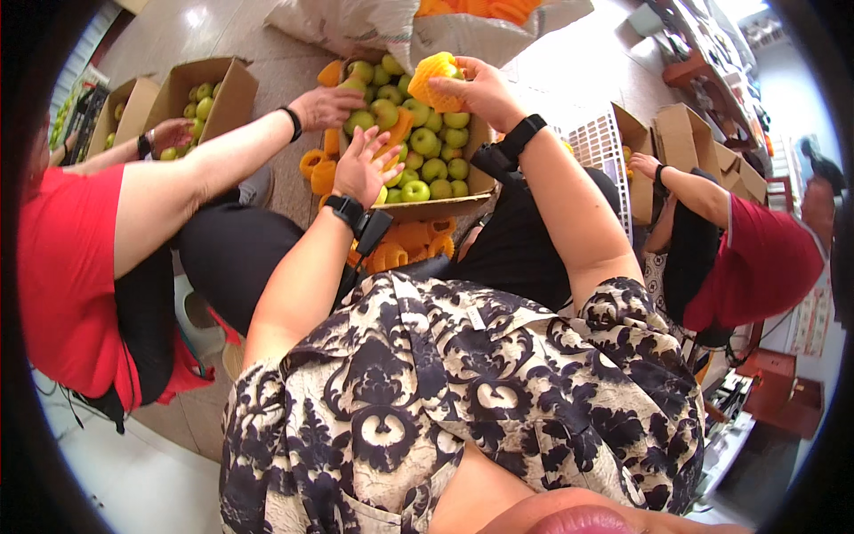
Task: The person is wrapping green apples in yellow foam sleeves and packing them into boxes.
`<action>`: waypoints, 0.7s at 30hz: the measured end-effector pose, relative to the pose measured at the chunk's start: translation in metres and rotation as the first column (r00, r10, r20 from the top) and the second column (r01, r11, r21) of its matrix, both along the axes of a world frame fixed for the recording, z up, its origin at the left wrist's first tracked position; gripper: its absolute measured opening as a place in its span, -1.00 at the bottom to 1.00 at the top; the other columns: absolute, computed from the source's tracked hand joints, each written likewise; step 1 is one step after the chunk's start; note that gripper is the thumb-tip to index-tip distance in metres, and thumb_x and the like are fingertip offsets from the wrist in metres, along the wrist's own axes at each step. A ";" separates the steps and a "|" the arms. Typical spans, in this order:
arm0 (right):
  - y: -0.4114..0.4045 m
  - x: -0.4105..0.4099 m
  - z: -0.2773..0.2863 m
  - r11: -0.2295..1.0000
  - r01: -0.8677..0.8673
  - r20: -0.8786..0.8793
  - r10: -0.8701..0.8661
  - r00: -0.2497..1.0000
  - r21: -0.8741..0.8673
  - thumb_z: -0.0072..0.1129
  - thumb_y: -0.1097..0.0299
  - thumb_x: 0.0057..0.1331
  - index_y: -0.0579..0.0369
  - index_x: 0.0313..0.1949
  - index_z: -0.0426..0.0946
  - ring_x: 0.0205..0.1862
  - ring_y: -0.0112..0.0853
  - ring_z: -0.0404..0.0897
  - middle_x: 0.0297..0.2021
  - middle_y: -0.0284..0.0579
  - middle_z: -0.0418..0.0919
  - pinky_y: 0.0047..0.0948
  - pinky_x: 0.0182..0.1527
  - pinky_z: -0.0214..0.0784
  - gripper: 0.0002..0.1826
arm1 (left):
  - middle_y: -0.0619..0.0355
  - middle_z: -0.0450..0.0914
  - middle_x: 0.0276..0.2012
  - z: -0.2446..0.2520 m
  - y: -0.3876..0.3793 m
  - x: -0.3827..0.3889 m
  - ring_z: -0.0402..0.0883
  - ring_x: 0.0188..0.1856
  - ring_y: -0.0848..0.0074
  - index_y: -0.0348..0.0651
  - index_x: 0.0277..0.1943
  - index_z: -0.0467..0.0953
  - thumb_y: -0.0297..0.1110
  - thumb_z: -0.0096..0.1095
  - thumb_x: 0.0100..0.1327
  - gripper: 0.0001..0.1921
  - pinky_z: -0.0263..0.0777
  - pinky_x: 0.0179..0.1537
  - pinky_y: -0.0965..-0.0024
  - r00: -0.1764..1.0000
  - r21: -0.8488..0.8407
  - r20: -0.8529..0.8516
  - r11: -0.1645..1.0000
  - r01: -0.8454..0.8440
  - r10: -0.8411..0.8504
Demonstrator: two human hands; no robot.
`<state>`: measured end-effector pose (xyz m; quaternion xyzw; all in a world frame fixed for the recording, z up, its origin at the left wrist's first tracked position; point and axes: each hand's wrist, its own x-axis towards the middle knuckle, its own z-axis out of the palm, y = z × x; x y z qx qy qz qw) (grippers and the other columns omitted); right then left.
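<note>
In my right hand (pixel 490 93) is a green apple wrapped in an orange foam fruit net (pixel 435 81), raised over the far right corner of a cardboard box (pixel 477 202). The box holds many loose green apples (pixel 423 141). My left hand (pixel 363 165) hovers above the near left part of the box, palm up and fingers spread, with nothing in it. Just beyond its fingers a flattened orange foam net (pixel 401 127) lies on the apples. Both my wrists wear black straps with small devices.
At left, a person in red reaches a hand (pixel 328 107) into the same box. More apple boxes (pixel 223 93) stand further left. Foam nets (pixel 407 243) lie before the box; a white woven sack (pixel 360 30) stands behind it. A white plastic crate (pixel 597 150) and another person (pixel 747 253) are right.
</note>
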<state>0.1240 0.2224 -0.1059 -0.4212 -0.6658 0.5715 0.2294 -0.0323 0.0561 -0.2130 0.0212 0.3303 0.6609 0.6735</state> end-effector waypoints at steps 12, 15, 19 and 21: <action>0.072 0.142 0.072 0.968 0.206 0.026 -0.205 0.978 -0.141 0.20 0.07 0.27 0.19 0.09 0.39 -0.16 -0.33 0.64 -0.11 -0.07 0.57 -0.41 -0.15 0.57 -0.46 | 0.14 0.44 -0.06 -0.004 0.021 0.007 0.44 -0.02 0.32 -0.10 0.12 0.31 0.02 0.09 0.32 -0.53 0.29 0.03 0.21 0.998 -0.222 -0.056 0.974 -0.049 0.037; 0.097 0.190 0.064 0.963 0.249 0.018 -0.248 0.969 -0.106 0.22 0.10 0.26 0.26 0.06 0.39 -0.18 -0.32 0.65 -0.13 -0.04 0.58 -0.44 -0.20 0.59 -0.46 | 0.14 0.43 -0.06 -0.012 0.030 0.007 0.44 -0.01 0.33 -0.09 0.08 0.33 0.03 0.11 0.31 -0.55 0.31 0.02 0.23 0.995 -0.215 -0.086 0.974 -0.067 0.049; 0.105 0.251 0.035 0.856 0.513 0.193 -0.493 0.849 -0.070 0.23 0.12 0.26 0.20 0.04 0.43 -0.15 -0.35 0.63 -0.10 -0.08 0.56 -0.39 -0.17 0.59 -0.52 | 0.14 0.44 -0.08 -0.008 0.040 0.012 0.43 0.01 0.31 -0.13 0.05 0.35 0.00 0.10 0.32 -0.58 0.33 0.05 0.21 0.993 -0.260 -0.113 0.963 -0.073 0.045; 0.100 0.271 0.021 0.827 0.553 0.210 -0.525 0.825 -0.101 0.26 0.15 0.24 0.18 0.04 0.42 -0.13 -0.36 0.61 -0.10 -0.10 0.56 -0.36 -0.18 0.59 -0.52 | 0.13 0.44 -0.08 -0.010 0.039 0.012 0.44 0.02 0.30 -0.13 0.04 0.36 -0.01 0.10 0.33 -0.59 0.33 0.07 0.20 0.992 -0.269 -0.119 0.961 -0.065 0.034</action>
